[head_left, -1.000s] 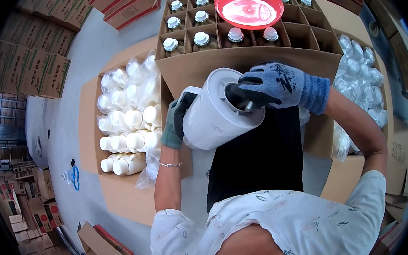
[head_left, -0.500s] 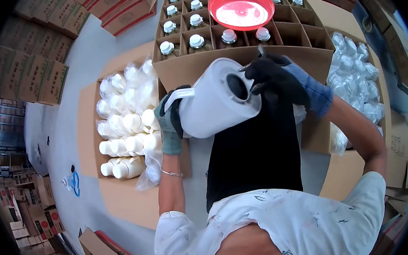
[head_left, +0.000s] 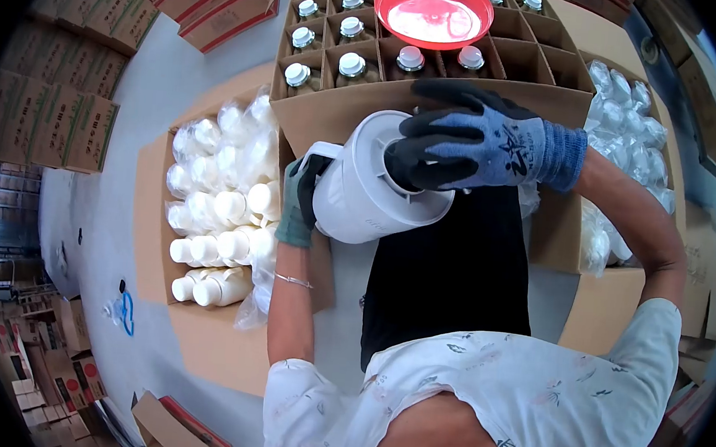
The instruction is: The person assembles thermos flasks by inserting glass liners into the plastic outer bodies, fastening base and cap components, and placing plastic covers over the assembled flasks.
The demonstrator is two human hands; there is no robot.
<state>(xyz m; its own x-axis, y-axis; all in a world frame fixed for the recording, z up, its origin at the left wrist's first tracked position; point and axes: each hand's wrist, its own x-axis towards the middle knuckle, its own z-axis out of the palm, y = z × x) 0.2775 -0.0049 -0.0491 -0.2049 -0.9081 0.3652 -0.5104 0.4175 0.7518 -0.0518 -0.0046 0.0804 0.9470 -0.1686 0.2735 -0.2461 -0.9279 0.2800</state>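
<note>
A white jug-shaped container [head_left: 356,191] lies tilted above my lap, its round end opening facing right. My left hand [head_left: 299,200], in a green and black glove, is wrapped round its handle at the left side. At the opening is my right hand [head_left: 474,142], in a blue and black glove; some fingers are stretched out and others reach the hole. A small metallic tip shows below these fingers, and what it belongs to is hidden. Just beyond stands a divided carton [head_left: 435,93] of capped bottles, with a red dish [head_left: 433,13] on top.
An open box [head_left: 149,232] of white jugs, some in plastic bags, is at the left. Another box [head_left: 559,231] at the right holds plastic-wrapped items. Stacked cartons [head_left: 46,123] stand at the far left. A cardboard piece [head_left: 169,427] lies at the bottom left.
Half a second ago my right hand was turned palm-in beside the opening, with a thin metallic piece showing. Now its back faces up and its fingers cover the opening again. My left hand keeps its hold.
</note>
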